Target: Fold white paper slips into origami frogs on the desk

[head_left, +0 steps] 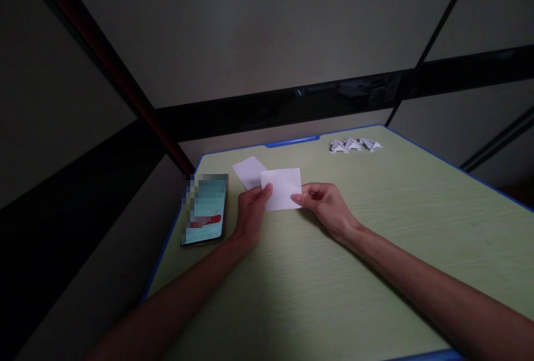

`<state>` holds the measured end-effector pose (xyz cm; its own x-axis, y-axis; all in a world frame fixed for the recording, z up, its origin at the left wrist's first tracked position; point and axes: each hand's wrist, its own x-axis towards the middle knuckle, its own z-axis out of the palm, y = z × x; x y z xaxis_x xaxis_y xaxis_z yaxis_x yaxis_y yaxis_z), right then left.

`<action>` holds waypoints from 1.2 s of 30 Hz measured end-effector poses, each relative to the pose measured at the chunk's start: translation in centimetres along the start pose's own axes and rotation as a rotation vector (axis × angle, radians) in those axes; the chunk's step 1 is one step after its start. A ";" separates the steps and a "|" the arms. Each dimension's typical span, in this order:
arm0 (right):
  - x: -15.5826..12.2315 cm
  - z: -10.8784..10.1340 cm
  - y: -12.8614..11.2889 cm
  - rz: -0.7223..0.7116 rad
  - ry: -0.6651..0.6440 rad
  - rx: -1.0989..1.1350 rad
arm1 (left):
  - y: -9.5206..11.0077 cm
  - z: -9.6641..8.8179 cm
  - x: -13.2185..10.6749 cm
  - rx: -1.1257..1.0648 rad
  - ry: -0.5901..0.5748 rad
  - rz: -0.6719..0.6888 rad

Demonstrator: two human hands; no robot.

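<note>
A small white sheet of paper (282, 187) is held up above the table between both hands. My left hand (251, 208) pinches its left edge, thumb on the front face. On the opposite edge, my right hand (325, 205) grips the paper with its thumb in front and the fingers curled behind. Another white sheet (249, 171) lies on the table just behind my left hand, partly covered by the held one. The fingers behind the held paper are mostly hidden.
A smartphone (206, 208) with a lit, partly pixelated screen lies left of my left hand. Several folded white paper figures (351, 144) stand near the table's far right. The light green table (396, 250) has a blue rim and stands against a panelled wall (283, 33).
</note>
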<state>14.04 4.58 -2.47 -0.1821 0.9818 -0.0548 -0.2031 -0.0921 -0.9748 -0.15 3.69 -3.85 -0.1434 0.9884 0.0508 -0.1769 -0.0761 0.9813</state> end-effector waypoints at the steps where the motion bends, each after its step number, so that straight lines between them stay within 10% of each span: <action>1: 0.1 -0.1 0.1 -0.038 0.026 0.013 | 0.1 0.1 -0.1 -0.012 -0.032 -0.009; 10: 0.5 -1.2 -0.6 -0.139 0.043 -0.067 | 0.5 0.7 -0.8 0.026 -0.257 -0.138; 25: -0.7 -1.7 -2.9 0.058 -0.589 -0.409 | 2.3 0.1 -0.8 0.280 -0.611 -0.197; 36: -0.8 -1.5 -1.5 0.093 -0.689 -0.245 | 2.8 -0.2 -0.9 0.179 -0.740 -0.267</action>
<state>15.96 4.23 -1.30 -0.7674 0.6373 -0.0697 0.0483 -0.0508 -0.9975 -0.77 2.55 -1.15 0.5752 0.8057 -0.1411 0.0538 0.1349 0.9894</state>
